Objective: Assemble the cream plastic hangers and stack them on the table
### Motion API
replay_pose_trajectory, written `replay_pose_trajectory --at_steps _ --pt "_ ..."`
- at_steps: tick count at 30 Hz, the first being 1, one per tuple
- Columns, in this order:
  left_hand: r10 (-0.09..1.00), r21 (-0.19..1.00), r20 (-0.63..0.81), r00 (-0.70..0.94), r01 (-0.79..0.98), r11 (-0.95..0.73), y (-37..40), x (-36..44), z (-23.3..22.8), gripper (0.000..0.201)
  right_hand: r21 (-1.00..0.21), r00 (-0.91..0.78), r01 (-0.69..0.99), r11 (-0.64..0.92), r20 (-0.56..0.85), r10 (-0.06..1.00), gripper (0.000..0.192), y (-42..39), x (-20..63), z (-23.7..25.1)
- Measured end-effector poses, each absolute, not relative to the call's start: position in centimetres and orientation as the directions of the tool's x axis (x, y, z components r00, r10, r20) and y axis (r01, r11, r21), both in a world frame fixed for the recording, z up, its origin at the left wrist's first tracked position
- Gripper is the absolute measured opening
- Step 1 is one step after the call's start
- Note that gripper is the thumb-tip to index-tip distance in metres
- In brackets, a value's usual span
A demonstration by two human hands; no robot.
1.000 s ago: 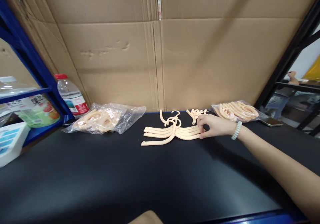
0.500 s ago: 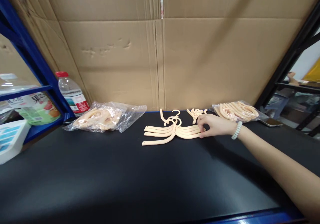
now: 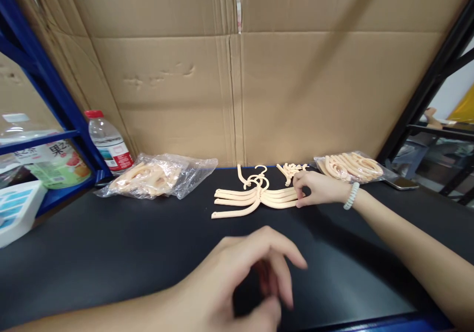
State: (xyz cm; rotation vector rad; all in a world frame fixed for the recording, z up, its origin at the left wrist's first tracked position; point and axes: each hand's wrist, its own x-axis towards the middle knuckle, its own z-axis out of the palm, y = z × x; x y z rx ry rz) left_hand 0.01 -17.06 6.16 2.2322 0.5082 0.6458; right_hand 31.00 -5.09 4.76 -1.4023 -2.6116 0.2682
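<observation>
A stack of cream plastic hangers [image 3: 255, 196] lies fanned out at the back of the black table [image 3: 129, 243]. My right hand [image 3: 318, 187] grips the right ends of that stack, thumb under and fingers on top; a pale bead bracelet sits on the wrist. My left hand [image 3: 244, 272] hovers low over the near part of the table, fingers loosely curled and apart, holding nothing. A small heap of cream hooks [image 3: 291, 169] lies just behind my right hand.
A clear bag of cream parts [image 3: 155, 176] lies at back left, another bag of hangers [image 3: 350, 165] at back right beside a phone [image 3: 402, 184]. A water bottle [image 3: 107, 142] stands by the blue shelf frame [image 3: 44, 90]. A cardboard wall [image 3: 237, 75] closes the back.
My left hand has come into view from below and now hovers over the near table. My right hand stays on the hanger stack, which has barely shifted.
</observation>
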Motion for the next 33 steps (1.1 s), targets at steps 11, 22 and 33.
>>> replay_pose_trajectory --at_steps 11,22,33 --pt "0.642 0.019 0.214 0.736 0.654 -0.756 -12.4 0.6 1.4 0.058 -0.243 -0.548 0.806 0.54 0.037 0.836 0.006 -5.1 31.4 5.0" --pt "0.627 0.057 0.272 0.73 0.638 -0.768 -11.8 1.2 1.9 0.047 -0.201 -0.506 0.838 0.507 0.061 0.86 0.007 -5.3 31.0 5.1" --pt "0.44 0.179 0.323 0.838 0.403 -0.898 -11.6 1.5 1.6 0.029 -0.247 -0.61 0.779 0.576 -0.088 0.787 0.02 -9.2 25.5 5.6"
